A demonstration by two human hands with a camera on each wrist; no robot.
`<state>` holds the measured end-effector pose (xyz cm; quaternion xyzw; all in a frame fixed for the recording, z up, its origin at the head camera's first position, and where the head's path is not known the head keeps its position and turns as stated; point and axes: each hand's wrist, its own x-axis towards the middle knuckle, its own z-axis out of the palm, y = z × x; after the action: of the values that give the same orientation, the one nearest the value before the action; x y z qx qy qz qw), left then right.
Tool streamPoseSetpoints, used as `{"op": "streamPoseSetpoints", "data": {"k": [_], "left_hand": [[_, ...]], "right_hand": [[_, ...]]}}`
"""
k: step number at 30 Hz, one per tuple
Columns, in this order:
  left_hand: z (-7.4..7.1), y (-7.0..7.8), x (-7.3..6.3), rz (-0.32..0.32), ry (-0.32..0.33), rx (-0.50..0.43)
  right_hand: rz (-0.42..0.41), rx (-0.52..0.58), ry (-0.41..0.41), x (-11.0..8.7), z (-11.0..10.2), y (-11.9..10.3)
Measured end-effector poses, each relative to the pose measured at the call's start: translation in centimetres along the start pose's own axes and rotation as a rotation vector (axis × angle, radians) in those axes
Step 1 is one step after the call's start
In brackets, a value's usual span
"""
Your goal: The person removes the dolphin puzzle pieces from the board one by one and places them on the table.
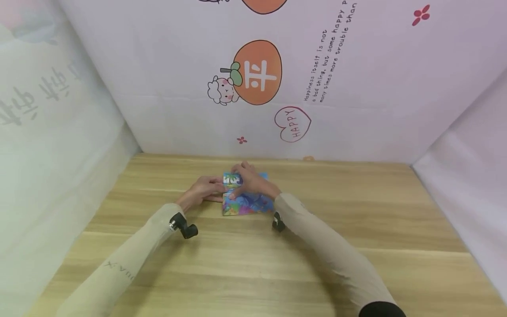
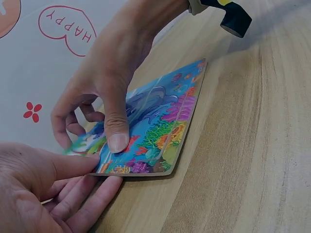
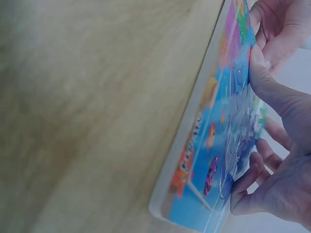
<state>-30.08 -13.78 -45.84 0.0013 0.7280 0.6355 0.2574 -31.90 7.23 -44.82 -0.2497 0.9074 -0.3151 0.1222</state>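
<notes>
Blue in the head view, our dolphin jigsaw (image 1: 251, 203) lies on the wood-grain table (image 1: 253, 273). Left-wrist view: our left hand (image 2: 39, 189) pinches its left edge. Right-wrist view: our right hand (image 3: 291, 179) thumbs the jigsaw's face, grip unclear, so sideways pressure could skid it.

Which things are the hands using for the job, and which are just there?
Part of the job:
Flat, rectangular blue board with a colourful sea picture
Left hand, pinching the board's edge
Right hand, thumb on the board

Just there:
Light brown wood-grain table, under the board
White backdrop with printed drawings
Small black gadget on the left wrist
</notes>
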Motion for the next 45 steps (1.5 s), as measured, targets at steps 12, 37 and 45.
{"op": "streamPoseSetpoints", "data": {"k": [12, 37, 45], "left_hand": [[0.0, 0.1, -0.3, 0.008, 0.013, 0.008], [0.3, 0.4, -0.3, 0.017, 0.029, 0.045], [0.4, 0.4, -0.5, 0.014, 0.052, 0.040]], "right_hand": [[-0.088, -0.098, -0.049, -0.4, -0.5, 0.5], [-0.027, 0.674, 0.194, -0.6, -3.5, 3.9], [0.083, 0.654, 0.163, -2.6, -5.7, 6.3]]}}
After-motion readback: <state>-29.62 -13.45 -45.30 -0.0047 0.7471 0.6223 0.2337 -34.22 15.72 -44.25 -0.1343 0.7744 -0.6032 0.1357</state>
